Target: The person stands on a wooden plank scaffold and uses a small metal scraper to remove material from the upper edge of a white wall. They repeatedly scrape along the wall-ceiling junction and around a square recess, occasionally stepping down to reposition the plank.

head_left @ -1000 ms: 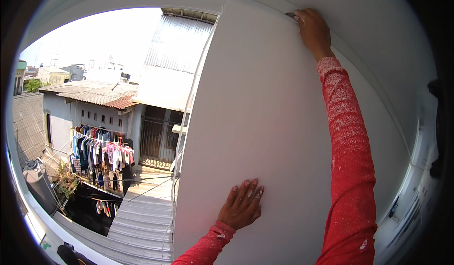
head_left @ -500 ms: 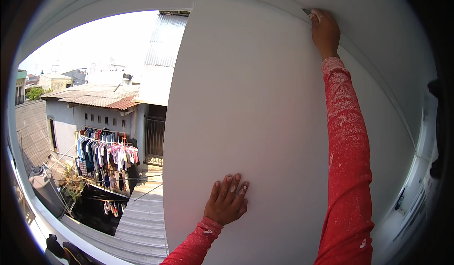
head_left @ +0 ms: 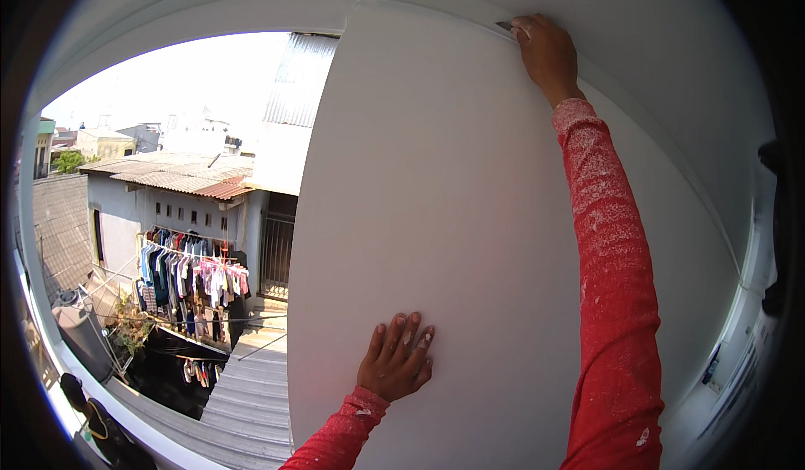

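A smooth white wall panel (head_left: 436,202) stands upright in front of me and meets the ceiling trim along its curved-looking top edge. High on the right, my right hand (head_left: 548,55) is closed around a small putty knife (head_left: 505,25). Only the knife's dark metal blade shows, pointing left against the seam between panel and trim; its handle is hidden in the fingers. Lower down, my left hand (head_left: 396,359) lies flat on the panel with fingers spread, holding nothing. White specks cover its fingertips and both red sleeves (head_left: 605,218).
Left of the panel is an opening with a white ledge (head_left: 92,390) and a black item (head_left: 109,436) on it. Outside, below, are a corrugated metal roof (head_left: 247,403), hanging laundry (head_left: 189,273) and a house. The white ceiling (head_left: 671,59) curves overhead.
My right hand has slid left along the top seam with the putty knife. The left hand stays flat on the panel in nearly the same spot. The view has tilted slightly.
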